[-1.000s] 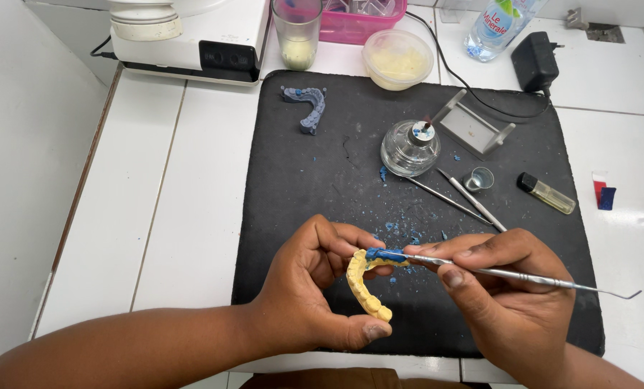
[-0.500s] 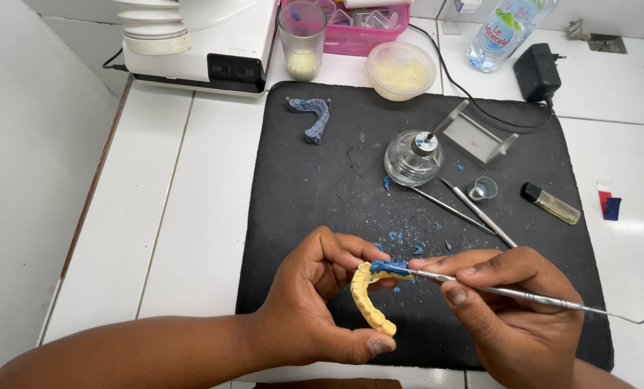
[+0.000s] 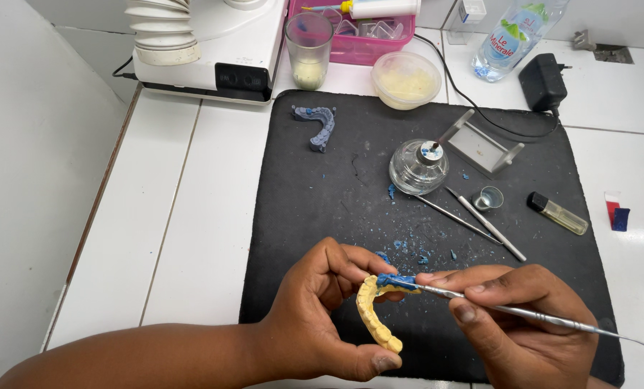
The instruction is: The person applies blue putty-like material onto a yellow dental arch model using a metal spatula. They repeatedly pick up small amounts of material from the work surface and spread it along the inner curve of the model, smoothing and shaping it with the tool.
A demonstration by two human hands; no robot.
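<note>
Left hand (image 3: 314, 317) grips the yellow dental cast (image 3: 374, 321) near the mat's (image 3: 322, 216) front edge, right hand (image 3: 523, 324) pinching a metal carving tool (image 3: 523, 315) at its blue wax (image 3: 396, 282) end, only that tip waxed, most of the arch looking bare, I'd say.

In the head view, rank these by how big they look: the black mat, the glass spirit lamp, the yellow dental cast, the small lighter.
1. black mat
2. yellow dental cast, though it is held nearer the camera, so its lead over the lamp is unsure
3. glass spirit lamp
4. small lighter
</note>
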